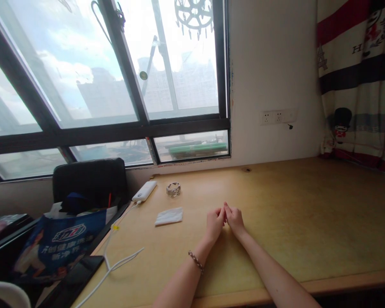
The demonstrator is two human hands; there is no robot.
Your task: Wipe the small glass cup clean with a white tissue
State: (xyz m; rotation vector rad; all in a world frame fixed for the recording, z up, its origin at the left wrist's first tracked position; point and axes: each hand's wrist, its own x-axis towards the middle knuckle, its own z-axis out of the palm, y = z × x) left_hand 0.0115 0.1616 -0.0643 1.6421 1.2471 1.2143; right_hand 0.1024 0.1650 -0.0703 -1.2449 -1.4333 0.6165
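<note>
My left hand [215, 223] and my right hand [234, 219] rest together on the wooden table [291, 214], touching at the fingers. Both are closed with the fingers curled in, and nothing shows in either one. A dark braided bracelet [196, 262] circles my left wrist. To the left of the hands lies a folded white tissue [168, 216]. Behind the tissue stands a silvery ring-shaped openwork object [173, 190], with a white power bank [144, 191] to its left.
A white cable [106, 256] runs from the power bank along the table's left side. Beyond that edge are a black chair [90, 177] and a blue printed bag [67, 239]. A dark flat device [73, 280] sits at the near left. Window and wall close off the back.
</note>
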